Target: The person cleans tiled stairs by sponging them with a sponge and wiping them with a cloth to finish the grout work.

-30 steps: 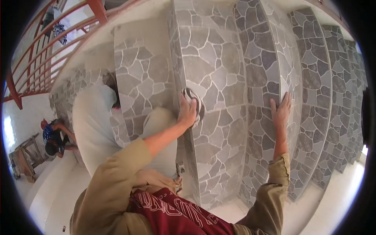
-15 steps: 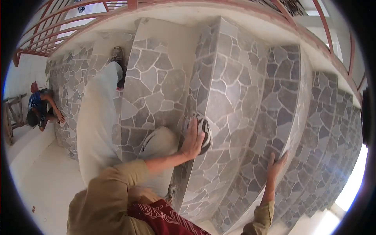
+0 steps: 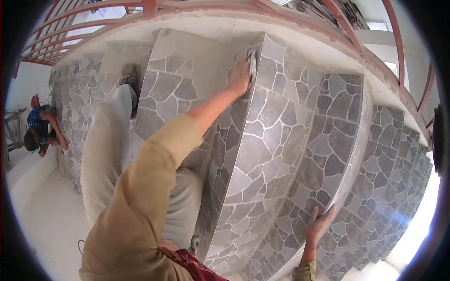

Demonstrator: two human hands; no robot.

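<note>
My left hand [image 3: 240, 77] is closed on a grey cloth [image 3: 253, 63], pressed against the upper end of a stone-patterned step edge. That arm, in a tan sleeve, reaches up across the frame. Lower right, my right hand [image 3: 320, 221] rests with fingers spread on the edge of another step and holds nothing. Grey irregular stone tiles [image 3: 267, 136] with pale joints cover the steps. My bent legs [image 3: 105, 150] in light trousers are on the steps at the left.
A co-worker [image 3: 41, 129] crouches at the far left, one hand on the tiles, beside a wooden frame [image 3: 14, 129]. A reddish metal railing [image 3: 342, 21] curves along the top and right. More tiled steps [image 3: 384, 159] continue at the right.
My left hand has moved up along the step edge with the cloth, its arm now stretched out. My right hand stays on its step edge, lower in view. The view has shifted slightly.
</note>
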